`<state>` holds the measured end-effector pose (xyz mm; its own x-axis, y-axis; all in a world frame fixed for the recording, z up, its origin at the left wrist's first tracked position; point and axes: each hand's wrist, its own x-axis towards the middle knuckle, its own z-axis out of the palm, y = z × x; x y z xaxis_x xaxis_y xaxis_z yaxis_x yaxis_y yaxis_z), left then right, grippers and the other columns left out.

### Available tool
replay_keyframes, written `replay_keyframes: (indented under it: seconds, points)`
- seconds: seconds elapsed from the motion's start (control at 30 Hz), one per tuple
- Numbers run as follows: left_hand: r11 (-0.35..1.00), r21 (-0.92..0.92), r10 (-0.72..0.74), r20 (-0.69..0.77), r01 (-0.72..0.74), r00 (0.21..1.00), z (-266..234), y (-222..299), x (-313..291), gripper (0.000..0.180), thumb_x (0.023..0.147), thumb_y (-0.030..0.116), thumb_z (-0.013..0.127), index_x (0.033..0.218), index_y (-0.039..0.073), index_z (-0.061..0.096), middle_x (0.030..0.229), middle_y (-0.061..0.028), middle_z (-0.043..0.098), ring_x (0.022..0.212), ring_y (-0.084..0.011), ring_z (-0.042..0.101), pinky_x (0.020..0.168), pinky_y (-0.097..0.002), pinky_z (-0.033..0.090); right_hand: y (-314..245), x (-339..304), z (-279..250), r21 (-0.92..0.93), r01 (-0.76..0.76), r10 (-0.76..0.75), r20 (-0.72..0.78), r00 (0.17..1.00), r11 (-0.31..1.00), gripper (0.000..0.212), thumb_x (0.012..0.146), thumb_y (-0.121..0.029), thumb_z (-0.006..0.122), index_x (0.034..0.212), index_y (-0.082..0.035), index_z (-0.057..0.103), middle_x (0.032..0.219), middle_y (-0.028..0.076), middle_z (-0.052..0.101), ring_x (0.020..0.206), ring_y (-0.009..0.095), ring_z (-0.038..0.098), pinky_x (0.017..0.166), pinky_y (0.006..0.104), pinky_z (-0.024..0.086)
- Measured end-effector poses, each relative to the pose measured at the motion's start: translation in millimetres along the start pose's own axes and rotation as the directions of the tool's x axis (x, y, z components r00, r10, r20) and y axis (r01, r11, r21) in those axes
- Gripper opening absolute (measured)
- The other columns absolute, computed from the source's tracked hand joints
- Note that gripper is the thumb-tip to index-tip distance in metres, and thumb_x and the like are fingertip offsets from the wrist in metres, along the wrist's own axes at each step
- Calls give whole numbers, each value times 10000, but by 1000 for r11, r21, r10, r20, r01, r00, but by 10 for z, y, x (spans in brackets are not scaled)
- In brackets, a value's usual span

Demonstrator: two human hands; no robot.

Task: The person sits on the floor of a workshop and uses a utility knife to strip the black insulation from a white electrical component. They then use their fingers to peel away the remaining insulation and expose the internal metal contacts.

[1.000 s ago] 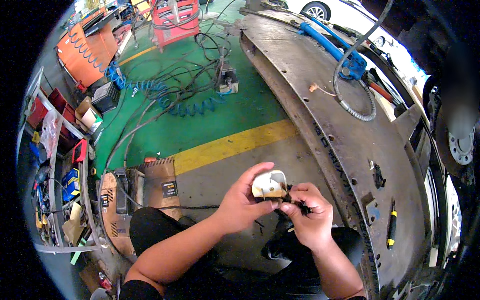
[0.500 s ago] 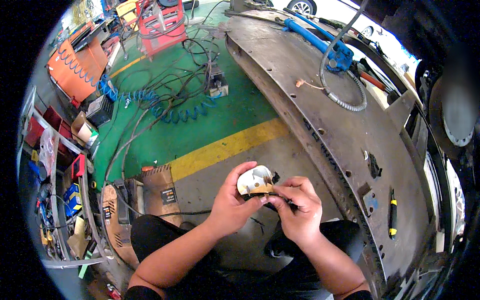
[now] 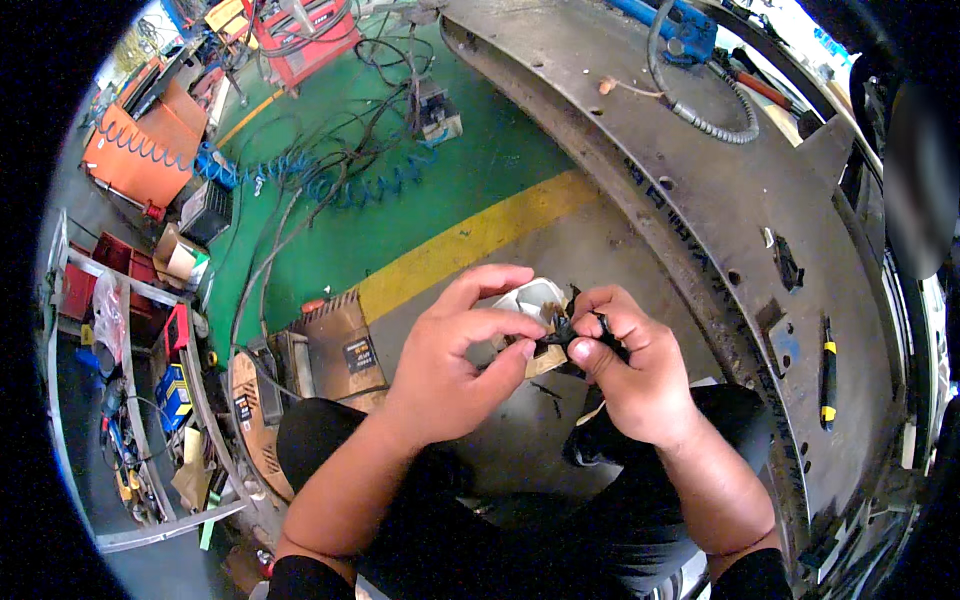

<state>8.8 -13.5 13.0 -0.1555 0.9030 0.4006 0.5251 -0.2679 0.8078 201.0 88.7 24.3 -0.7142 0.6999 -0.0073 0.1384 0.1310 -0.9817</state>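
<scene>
Over my knees I hold a small white, rounded, shell-like part (image 3: 533, 295) with a brownish, dirty inner side. My left hand (image 3: 455, 350) wraps around its left side, thumb and forefinger pinched at its near edge. My right hand (image 3: 640, 370) closes on a crumpled black strip (image 3: 563, 328) at the part's right side; the thumb presses against curled fingers. A pale tan piece (image 3: 545, 362) shows below the fingertips. How the strip joins the part is hidden by my fingers.
On the large metal platform (image 3: 700, 230) at right lie a black-and-yellow tool (image 3: 829, 375) and a grey hose (image 3: 715, 115). At left stands a metal shelf cart (image 3: 135, 390) with tools and boxes. Cables and a blue coiled hose (image 3: 365, 190) cover part of the green floor; a cardboard piece (image 3: 335, 345) lies nearer.
Both hands have moved up in the view with the white part, which has tilted. My left thumb and forefinger now pinch at its near edge, and more of the black strip shows by my right fingers.
</scene>
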Motion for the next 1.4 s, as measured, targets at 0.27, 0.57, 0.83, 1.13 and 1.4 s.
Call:
replay_keyframes:
  seconds: [0.27, 0.57, 0.83, 1.13, 1.4]
  points:
    - [972, -180, -135, 84, 149, 987, -22, -3, -51, 83, 866, 67, 717, 947, 59, 701, 1334, -183, 571, 1229, -308, 574, 1043, -390, 431, 32, 20, 33, -204, 217, -200, 99, 975, 955, 146, 864, 30, 696, 943, -28, 587, 1064, 121, 587, 917, 252, 618, 805, 327, 503]
    - [865, -415, -204, 219, 281, 954, -53, -140, -90, 107, 957, 149, 639, 903, 59, 617, 1403, -161, 503, 1246, -230, 502, 1053, -365, 379, -7, 43, 103, -409, 434, -413, 143, 899, 803, 267, 770, 7, 768, 954, -17, 577, 1061, 172, 610, 853, 344, 673, 699, 403, 551]
    - [613, -716, -200, 268, 334, 942, 23, -240, -117, 47, 973, 104, 626, 952, 62, 624, 1393, -115, 496, 1281, -222, 490, 1042, -375, 423, 92, -2, 203, -498, 290, -461, -265, 847, 817, 176, 838, -7, 717, 930, -37, 570, 942, 127, 682, 809, 237, 688, 679, 335, 550]
    - [102, -968, -288, 192, 229, 938, 113, -175, -151, 372, 970, 221, 680, 1287, 116, 516, 1550, -126, 336, 1378, -263, 449, 1105, -473, 438, 70, 41, 98, -266, 484, -542, -223, 810, 834, 209, 813, 51, 763, 942, -37, 626, 1049, 155, 661, 966, 255, 658, 825, 322, 519]
    - [573, -799, -286, 10, 179, 958, 283, -49, -66, 894, 845, -19, 766, 1552, 132, 240, 1453, -128, 440, 1329, -258, 496, 1105, -453, 439, 55, 16, 99, -237, 461, -504, -172, 846, 855, 268, 743, 125, 764, 922, -48, 664, 1049, 147, 635, 941, 251, 659, 774, 341, 556]
